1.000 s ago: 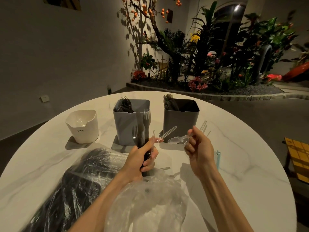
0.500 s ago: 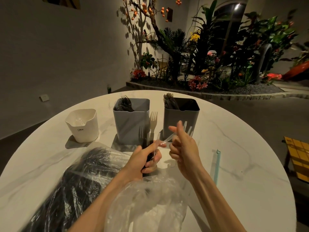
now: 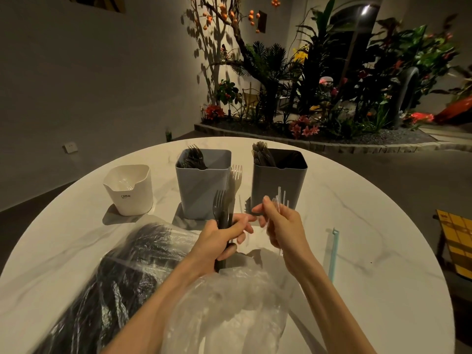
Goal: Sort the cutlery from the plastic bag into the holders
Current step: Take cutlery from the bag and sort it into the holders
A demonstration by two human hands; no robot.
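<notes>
On the round white marble table (image 3: 357,200), the left hand (image 3: 219,241) has its grip closed around a bunch of dark and beige plastic forks (image 3: 227,200), held upright. The right hand (image 3: 283,228) pinches clear plastic cutlery (image 3: 281,200) (type unclear). The crumpled clear plastic bag (image 3: 143,272) lies at 7 o'clock; the white cup holder (image 3: 129,191), light-grey square holder (image 3: 201,185) and dark-grey square holder (image 3: 278,180) stand from 10 to 1 o'clock. A pale-blue strip (image 3: 333,251) lies at 3 o'clock.

- plastic bag (image 3: 107,290) cut off at the bottom edge, contents blurred
- clear cutlery (image 3: 279,203) in right hand (image 3: 283,228): type unclear
- white holder (image 3: 129,190) contents too faint
</notes>
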